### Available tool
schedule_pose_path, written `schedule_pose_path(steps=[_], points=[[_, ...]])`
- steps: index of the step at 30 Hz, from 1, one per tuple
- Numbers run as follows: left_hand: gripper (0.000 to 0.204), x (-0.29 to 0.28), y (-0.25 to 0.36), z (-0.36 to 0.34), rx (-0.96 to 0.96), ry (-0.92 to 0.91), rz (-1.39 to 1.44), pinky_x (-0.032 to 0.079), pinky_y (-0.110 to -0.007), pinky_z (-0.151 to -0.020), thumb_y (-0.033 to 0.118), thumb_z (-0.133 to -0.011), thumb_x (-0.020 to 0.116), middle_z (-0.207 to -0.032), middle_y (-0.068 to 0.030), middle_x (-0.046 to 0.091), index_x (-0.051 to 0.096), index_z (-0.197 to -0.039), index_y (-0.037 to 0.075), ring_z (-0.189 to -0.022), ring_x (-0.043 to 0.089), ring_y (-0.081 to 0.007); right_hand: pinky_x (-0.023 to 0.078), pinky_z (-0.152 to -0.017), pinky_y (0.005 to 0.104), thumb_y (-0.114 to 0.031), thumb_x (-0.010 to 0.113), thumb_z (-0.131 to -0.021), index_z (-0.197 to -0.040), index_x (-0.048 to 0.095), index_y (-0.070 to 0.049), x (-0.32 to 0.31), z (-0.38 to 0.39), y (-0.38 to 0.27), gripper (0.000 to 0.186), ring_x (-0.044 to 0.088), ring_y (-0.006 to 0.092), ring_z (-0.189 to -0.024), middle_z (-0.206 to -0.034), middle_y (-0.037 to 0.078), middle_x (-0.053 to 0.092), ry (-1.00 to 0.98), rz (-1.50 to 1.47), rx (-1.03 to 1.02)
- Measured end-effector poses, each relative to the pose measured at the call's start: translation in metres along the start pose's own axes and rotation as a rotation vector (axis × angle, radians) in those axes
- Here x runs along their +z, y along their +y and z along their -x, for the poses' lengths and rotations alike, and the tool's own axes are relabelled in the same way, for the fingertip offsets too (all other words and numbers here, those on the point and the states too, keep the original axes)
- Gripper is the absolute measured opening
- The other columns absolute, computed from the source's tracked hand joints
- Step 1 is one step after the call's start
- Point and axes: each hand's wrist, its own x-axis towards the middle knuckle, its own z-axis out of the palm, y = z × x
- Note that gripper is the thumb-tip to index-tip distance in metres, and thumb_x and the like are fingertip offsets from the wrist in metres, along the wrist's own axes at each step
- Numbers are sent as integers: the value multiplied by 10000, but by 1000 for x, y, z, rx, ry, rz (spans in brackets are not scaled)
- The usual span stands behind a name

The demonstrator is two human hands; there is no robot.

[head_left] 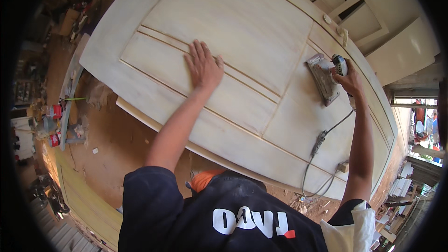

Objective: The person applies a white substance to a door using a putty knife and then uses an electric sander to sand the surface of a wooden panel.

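A large cream-painted wooden door [242,32] with grooved panels lies flat in front of me. My left hand [205,69] rests palm down on it, fingers stretched out near the double groove, holding nothing. My right hand [351,80] is wrapped round the body of an electric sheet sander [322,81]. The sander's long dusty pad lies against the right part of the door. From its rear runs a dark power cable [305,177] with a thicker joint [319,143], looping across the surface toward the door's near edge.
A small tan block [344,167] sits on the door beside the cable. Two pale pieces [343,36] lie near its far right edge. Cream panels and a frame [368,21] lean beyond. Red cans [56,111] stand at left, above a dusty floor [109,144].
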Motion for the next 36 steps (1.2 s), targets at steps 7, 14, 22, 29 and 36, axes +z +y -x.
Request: schedule_pose_path(steps=[7, 14, 22, 29, 36], points=[[824, -10, -35, -42, 132, -107, 396, 39, -570, -1254, 510, -1004, 483, -1666, -227, 216, 288, -1559, -68, -1571, 114, -353, 513, -916, 430, -476, 810, -704, -1352, 574, -58, 36, -78, -132, 807, 687, 343, -1052, -1134, 212, 710, 19, -1, -65], [795, -11, -237, -220, 26, 143, -124, 87, -575, -1254, 563, -1015, 440, -1671, -158, 255, 313, -1578, 16, -1569, 167, -291, 521, -902, 447, -510, 743, -763, -1346, 572, -75, 63, -159, -272, 747, 691, 369, -1033, -1073, 223, 721, -34, 113, -150], [753, -18, -228, -227, 48, 19, -84, 114, -553, -1263, 522, -1040, 419, -1685, -118, 223, 267, -1599, 41, -1567, 165, -268, 555, -833, 414, -528, 739, -776, -1364, 572, -78, 80, -263, -354, 760, 709, 300, -915, -1037, 183, 726, -63, 130, -251], [741, -20, -234, -225, 40, 24, -93, 127, -554, -1261, 512, -1039, 424, -1684, -120, 223, 275, -1597, 47, -1565, 171, -270, 572, -777, 386, -443, 776, -761, -1409, 542, -70, 98, -336, -423, 784, 704, 264, -901, -1039, 150, 731, -59, 181, -330], [746, -20, -232, -223, 50, 34, -49, 134, -562, -1256, 504, -1031, 446, -1679, -125, 235, 285, -1591, 39, -1563, 180, -270, 573, -826, 447, -476, 773, -731, -1386, 568, -110, 104, -365, -490, 778, 699, 328, -995, -1122, 214, 710, -23, 213, -429]])
